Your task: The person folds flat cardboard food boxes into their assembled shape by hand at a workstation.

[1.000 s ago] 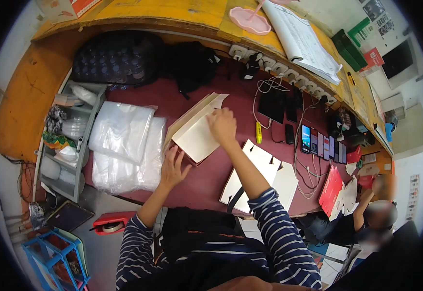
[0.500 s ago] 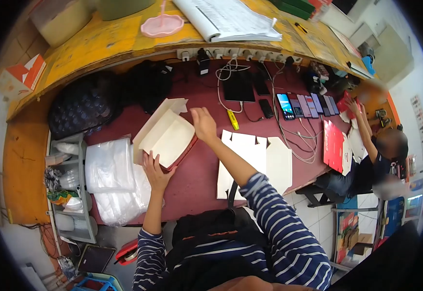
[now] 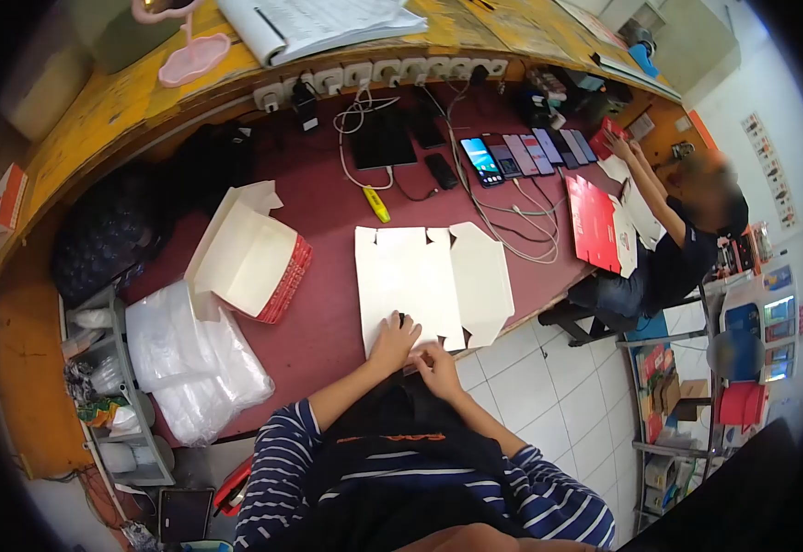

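Observation:
A flat white cardboard sheet (image 3: pixel 408 281) with notched edges lies at the front edge of the red-brown table. My left hand (image 3: pixel 394 340) rests on its lower part, fingers spread. At the sheet's front edge, beside the left hand, is my right hand (image 3: pixel 435 368), its fingers curled together; whatever they pinch is too small to make out. To the left stands a folded box (image 3: pixel 252 253), open at the top, white inside with a red printed side, touched by neither hand.
Clear plastic bags (image 3: pixel 190 359) lie at the left beside a grey rack (image 3: pixel 144 442). Behind the sheet are a yellow highlighter (image 3: pixel 376 204), cables and a row of phones (image 3: pixel 523 155). At the right a co-worker (image 3: pixel 668 221) handles red cardboard near a red flat box (image 3: pixel 593 224).
Both hands have left the folded box and moved to the front of the white sheet. The view has shifted to the right. The box now stands alone.

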A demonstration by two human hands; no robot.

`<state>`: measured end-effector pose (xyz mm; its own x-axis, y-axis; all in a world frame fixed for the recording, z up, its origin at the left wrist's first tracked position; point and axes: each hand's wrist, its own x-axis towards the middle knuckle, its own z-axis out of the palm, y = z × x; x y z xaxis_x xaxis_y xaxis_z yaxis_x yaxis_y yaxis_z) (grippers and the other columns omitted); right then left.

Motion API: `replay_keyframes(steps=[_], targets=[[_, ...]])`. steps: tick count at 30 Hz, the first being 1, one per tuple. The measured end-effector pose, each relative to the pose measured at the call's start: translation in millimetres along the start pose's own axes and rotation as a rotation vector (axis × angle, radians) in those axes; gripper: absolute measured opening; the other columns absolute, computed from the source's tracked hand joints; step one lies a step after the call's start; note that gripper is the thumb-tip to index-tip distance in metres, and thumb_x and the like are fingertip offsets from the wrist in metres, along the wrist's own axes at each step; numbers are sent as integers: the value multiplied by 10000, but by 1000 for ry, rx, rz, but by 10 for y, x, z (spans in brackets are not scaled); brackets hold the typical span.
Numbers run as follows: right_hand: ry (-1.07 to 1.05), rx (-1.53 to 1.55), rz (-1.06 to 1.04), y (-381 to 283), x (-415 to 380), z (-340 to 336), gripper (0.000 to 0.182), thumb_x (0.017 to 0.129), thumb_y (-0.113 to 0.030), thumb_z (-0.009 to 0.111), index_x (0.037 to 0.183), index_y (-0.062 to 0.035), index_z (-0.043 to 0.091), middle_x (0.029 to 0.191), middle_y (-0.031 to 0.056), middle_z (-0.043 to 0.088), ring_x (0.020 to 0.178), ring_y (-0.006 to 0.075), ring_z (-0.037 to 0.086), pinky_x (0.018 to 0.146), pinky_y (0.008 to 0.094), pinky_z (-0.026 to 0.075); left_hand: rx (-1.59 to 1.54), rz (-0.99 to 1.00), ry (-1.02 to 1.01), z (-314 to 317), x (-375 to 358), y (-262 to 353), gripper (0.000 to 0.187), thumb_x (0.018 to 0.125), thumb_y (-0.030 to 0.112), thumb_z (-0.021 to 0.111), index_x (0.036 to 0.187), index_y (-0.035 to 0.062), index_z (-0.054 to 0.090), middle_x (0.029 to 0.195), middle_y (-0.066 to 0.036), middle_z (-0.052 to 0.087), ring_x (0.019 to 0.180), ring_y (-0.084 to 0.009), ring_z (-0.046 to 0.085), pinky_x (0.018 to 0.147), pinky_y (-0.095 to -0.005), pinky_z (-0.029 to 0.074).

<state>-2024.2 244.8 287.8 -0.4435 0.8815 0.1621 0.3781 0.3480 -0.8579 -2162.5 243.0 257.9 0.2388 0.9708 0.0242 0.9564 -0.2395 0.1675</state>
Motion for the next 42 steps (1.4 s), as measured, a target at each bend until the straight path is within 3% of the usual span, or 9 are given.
replay_keyframes(steps=[9, 12, 17, 23, 26, 28, 31, 37, 42], targets=[[-677, 481, 681, -236, -87, -425, 404, 905, -343, 405, 833, -3, 610, 741, 50, 600, 668, 108, 550, 576, 230, 426, -624, -109, 376, -732, 165, -19, 181, 827, 180, 482, 892, 71, 611, 976, -92, 525, 1025, -229, 438, 907, -401, 291], [-409, 796, 607, -508, -32, -302, 427, 908, -379, 384, 945, -11, 599, 866, 65, 598, 642, 122, 551, 574, 250, 438, -1682, -464, 411, -1102, 182, 135, 270, 930, 205, 361, 961, 11, 547, 957, -45, 541, 900, -116, 484, 795, -217, 356], [-76, 1132, 647, -680, 207, -555, 296, 896, -283, 455, 936, -11, 564, 893, 59, 572, 751, 140, 564, 669, 231, 443, -1901, -429, 576, -1496, 92, 171, 198, 870, 126, 480, 1023, 10, 528, 968, -41, 576, 879, -87, 522, 798, -256, 400], [-250, 783, 499, -771, 104, -878, 222, 728, 38, 631, 819, -34, 441, 745, 67, 566, 682, 127, 557, 586, 244, 459, -1779, -358, 487, -1645, 45, -178, 343, 738, -47, 598, 1066, -4, 508, 1019, -70, 579, 961, -129, 537, 851, -265, 406], [-54, -135, 472, -198, -173, -1261, 463, 629, -174, 726, 946, -15, 428, 828, 149, 598, 743, 220, 607, 674, 336, 485, -1755, -291, 492, -1778, 33, -249, 380, 727, -53, 611, 1084, -1, 491, 1004, -63, 582, 952, -125, 541, 852, -264, 413], [-503, -901, 805, -98, -338, -1630, 730, 557, -392, 773, 1037, 46, 441, 897, 170, 611, 841, 279, 610, 689, 368, 491, -1746, -278, 503, -1776, 33, -231, 377, 727, -51, 614, 1080, -1, 490, 993, -61, 582, 936, -126, 546, 836, -266, 425], [-419, -933, 899, -371, -329, -1702, 871, 579, -542, 707, 1138, 60, 420, 933, 167, 613, 879, 253, 605, 698, 352, 488, -1747, -277, 505, -1730, 68, -169, 373, 727, -52, 619, 1073, -3, 488, 973, -60, 583, 898, -127, 559, 795, -267, 452], [-279, 780, 172, -682, 102, -974, 624, 825, -552, 423, 1148, -20, 462, 1017, 109, 570, 894, 195, 553, 744, 315, 430, -1714, -261, 568, -1582, 95, 260, 447, 739, -49, 608, 1141, -3, 419, 987, -76, 565, 866, -138, 568, 747, -274, 488], [85, 1109, 99, -833, 308, -848, 734, 787, -646, 365, 1151, -14, 453, 1084, 119, 502, 838, 205, 530, 711, 304, 409, -1791, -243, 573, -1574, -12, 270, 414, 778, -33, 564, 1157, -3, 398, 1012, -91, 549, 882, -153, 571, 692, -289, 524]])
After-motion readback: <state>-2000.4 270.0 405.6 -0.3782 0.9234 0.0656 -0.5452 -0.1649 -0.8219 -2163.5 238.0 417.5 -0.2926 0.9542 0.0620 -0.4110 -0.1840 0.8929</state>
